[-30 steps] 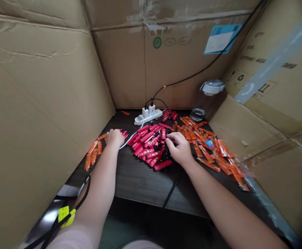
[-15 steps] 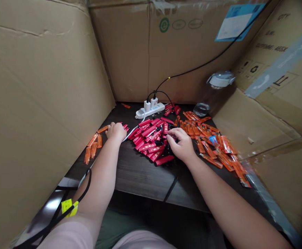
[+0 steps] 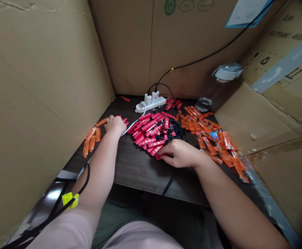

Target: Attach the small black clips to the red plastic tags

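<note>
My left hand (image 3: 116,125) rests on the table's left part, its fingers curled over a small group of red lighters (image 3: 125,121); the fingertips are largely hidden. My right hand (image 3: 178,153) is closed in a pinch on a red lighter (image 3: 158,157) at the front edge of the central pile. That pile of red lighters (image 3: 149,128) has light printed characters on many of its pieces. Black parts (image 3: 174,133) lie along the pile's right side, behind my right hand.
Translucent orange lighters (image 3: 208,141) spread across the right; several more (image 3: 91,141) lie at the far left. A white power strip (image 3: 151,104) with plugs and cables stands behind the pile. A clear bottle (image 3: 215,86) is at back right. Cardboard boxes (image 3: 130,48) wall in the table (image 3: 140,173).
My right hand has moved from the black parts toward the pile's front edge, where it now pinches a red lighter. My left hand stays in about the same place. The view has tilted slightly downward.
</note>
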Tool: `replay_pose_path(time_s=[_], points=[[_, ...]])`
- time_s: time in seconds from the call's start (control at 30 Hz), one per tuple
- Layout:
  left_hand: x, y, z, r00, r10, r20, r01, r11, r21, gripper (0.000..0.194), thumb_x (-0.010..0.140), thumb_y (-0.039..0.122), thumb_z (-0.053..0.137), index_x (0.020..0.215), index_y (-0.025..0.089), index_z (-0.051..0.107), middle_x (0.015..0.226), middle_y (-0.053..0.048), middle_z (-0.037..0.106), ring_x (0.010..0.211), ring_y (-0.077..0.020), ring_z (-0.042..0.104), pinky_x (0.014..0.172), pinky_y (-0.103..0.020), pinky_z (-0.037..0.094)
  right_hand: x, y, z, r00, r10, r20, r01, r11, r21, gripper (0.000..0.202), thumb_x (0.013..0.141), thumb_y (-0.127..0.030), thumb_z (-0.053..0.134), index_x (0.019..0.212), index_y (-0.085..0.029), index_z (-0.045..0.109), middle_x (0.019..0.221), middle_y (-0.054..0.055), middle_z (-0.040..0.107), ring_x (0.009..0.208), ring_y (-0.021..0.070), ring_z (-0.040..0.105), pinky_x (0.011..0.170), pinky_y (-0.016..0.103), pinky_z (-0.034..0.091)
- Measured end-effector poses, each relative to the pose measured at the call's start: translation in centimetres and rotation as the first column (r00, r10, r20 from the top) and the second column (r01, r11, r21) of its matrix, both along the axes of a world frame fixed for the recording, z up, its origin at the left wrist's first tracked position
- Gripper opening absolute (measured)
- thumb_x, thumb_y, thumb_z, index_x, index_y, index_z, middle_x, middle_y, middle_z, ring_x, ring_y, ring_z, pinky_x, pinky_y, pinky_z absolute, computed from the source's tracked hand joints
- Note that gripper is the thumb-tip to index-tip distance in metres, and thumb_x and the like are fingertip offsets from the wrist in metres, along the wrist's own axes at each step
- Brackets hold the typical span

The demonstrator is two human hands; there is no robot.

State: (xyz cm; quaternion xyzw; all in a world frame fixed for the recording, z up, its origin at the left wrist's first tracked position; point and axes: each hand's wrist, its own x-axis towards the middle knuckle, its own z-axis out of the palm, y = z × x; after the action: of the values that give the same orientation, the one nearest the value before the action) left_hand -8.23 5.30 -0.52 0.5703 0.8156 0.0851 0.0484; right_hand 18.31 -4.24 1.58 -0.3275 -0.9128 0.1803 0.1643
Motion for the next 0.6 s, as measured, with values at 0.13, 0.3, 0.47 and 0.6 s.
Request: replay_pose_path(time_s=[0.13,0.3,0.47,0.6], points=[[-0.1,0.0,0.0,1.000,-0.007,-0.002,0.007,1.000,-0.002,0.039,0.084,0.032,0.051,0.115,0.013,0.064,0.130,-0.021,0.051,0.121,-0.0376,0.046,0.094,-0.050,0.045,-0.6,-0.2,0.2,0.986,0.067,0.153,-0.069,0.998,0.008,0.011,0.076,-0.017,0.060,0.075,-0.023,0.070,0.068,-0.001,0.068,0.060,0.0123,0.057,0.054,0.023,0.034],[0.0,-0.1,0.1,1.000,-0.010,0.000,0.010,1.000,-0.004,0.040,0.084,0.032,0.051,0.115,0.011,0.064,0.129,-0.022,0.051,0.121,-0.0380,0.046,0.094,-0.050,0.044,-1.0,-0.4,-0.2,0.977,0.011,0.211,-0.027,0.997,0.073,0.003,0.073,-0.021,0.064,0.070,-0.021,0.064,0.068,0.001,0.065,0.061,0.0145,0.057,0.054,0.025,0.032],[-0.1,-0.1,0.2,1.000,-0.010,0.005,0.010,1.000,0.004,0.039,0.083,0.033,0.052,0.115,0.014,0.064,0.129,-0.021,0.051,0.120,-0.0376,0.046,0.094,-0.050,0.044,-1.1,-0.6,-0.2,0.970,0.015,0.242,-0.032,0.997,0.068,0.007,0.074,-0.024,0.068,0.071,-0.022,0.063,0.069,0.002,0.066,0.062,0.0162,0.058,0.054,0.026,0.032],[0.1,-0.4,0.6,1.000,-0.012,0.003,0.012,0.999,0.046,0.038,0.083,0.033,0.051,0.114,0.014,0.064,0.127,-0.021,0.052,0.118,-0.0379,0.047,0.092,-0.050,0.045,-1.3,-0.7,0.0,0.973,0.031,0.230,-0.044,0.998,0.053,0.008,0.073,-0.021,0.071,0.075,-0.023,0.063,0.074,0.000,0.067,0.068,0.0169,0.061,0.055,0.026,0.033]])
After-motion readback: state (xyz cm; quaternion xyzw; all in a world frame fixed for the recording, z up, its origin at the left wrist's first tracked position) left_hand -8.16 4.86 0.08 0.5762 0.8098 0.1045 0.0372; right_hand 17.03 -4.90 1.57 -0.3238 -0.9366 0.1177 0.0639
